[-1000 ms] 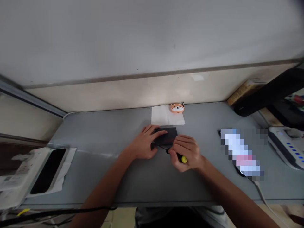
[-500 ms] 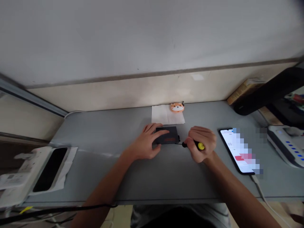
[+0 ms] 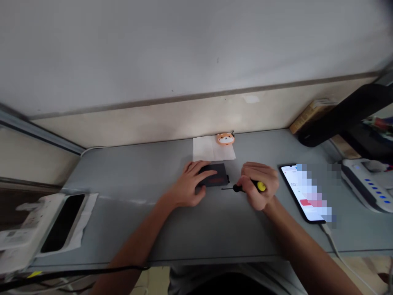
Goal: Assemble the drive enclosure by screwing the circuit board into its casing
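Note:
A flat black rectangular case (image 3: 216, 176) with a red mark on top lies on the grey table (image 3: 123, 223), a small black part sticking out of its right end. My left hand (image 3: 188, 183) rests over its left half, fingers spread across the top and holding it down. My right hand (image 3: 258, 186) is closed around a yellow-and-black screwdriver (image 3: 247, 187), just right of the case. The thin shaft points left, its tip a little below and apart from the case's right end.
A white paper napkin (image 3: 208, 149) with an orange dog-face figure (image 3: 225, 139) lies behind the case. A smartphone (image 3: 302, 192) with a cable lies to the right, beyond it a white power strip (image 3: 365, 184). A white device (image 3: 33, 231) sits at the left table edge.
My right hand and the screwdriver have moved right, away from the case, uncovering more of the phone, then stayed nearly still. My left hand remains on the case.

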`<action>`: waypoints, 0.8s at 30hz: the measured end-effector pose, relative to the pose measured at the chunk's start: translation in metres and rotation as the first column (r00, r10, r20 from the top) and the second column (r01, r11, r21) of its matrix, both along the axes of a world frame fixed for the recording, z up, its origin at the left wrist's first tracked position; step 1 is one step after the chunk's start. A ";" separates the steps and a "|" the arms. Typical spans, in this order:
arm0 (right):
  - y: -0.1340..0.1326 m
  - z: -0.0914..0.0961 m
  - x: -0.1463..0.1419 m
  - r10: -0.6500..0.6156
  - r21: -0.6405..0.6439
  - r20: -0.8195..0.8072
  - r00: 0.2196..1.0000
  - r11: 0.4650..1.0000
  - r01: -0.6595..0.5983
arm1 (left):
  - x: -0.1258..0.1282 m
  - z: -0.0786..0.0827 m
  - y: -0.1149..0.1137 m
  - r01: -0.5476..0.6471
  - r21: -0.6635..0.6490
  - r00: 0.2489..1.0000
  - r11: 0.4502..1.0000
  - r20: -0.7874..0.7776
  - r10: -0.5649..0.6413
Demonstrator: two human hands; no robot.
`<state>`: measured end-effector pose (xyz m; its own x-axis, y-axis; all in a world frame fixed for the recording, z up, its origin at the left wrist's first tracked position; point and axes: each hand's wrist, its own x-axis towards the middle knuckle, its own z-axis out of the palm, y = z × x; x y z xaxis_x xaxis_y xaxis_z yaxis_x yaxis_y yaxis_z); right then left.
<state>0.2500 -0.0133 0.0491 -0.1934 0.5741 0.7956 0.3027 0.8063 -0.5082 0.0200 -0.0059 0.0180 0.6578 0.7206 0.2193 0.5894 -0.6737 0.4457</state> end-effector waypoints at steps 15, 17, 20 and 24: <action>-0.007 -0.009 -0.022 0.063 -0.073 -0.061 0.996 0.995 -0.067 | -0.015 0.015 0.002 -0.119 -0.020 0.983 0.993 0.136 0.120; -0.006 -0.008 -0.017 0.002 -0.124 -0.145 0.989 0.992 -0.020 | -0.012 0.017 0.000 -0.086 -0.049 0.983 0.995 0.159 0.093; -0.002 -0.010 -0.014 -0.126 -0.217 -0.229 0.965 0.973 0.076 | -0.007 0.013 -0.001 -0.052 -0.065 0.987 0.997 0.149 0.061; 0.003 -0.012 -0.014 -0.259 -0.343 -0.280 0.924 0.926 0.156 | -0.004 -0.002 0.004 -0.039 0.001 0.984 0.999 0.173 0.038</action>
<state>0.2364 -0.0105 0.0368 0.1877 0.7997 0.5703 0.2286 0.5291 -0.8172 0.0164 -0.0022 0.0157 0.5814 0.7433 0.3309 0.5291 -0.6544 0.5403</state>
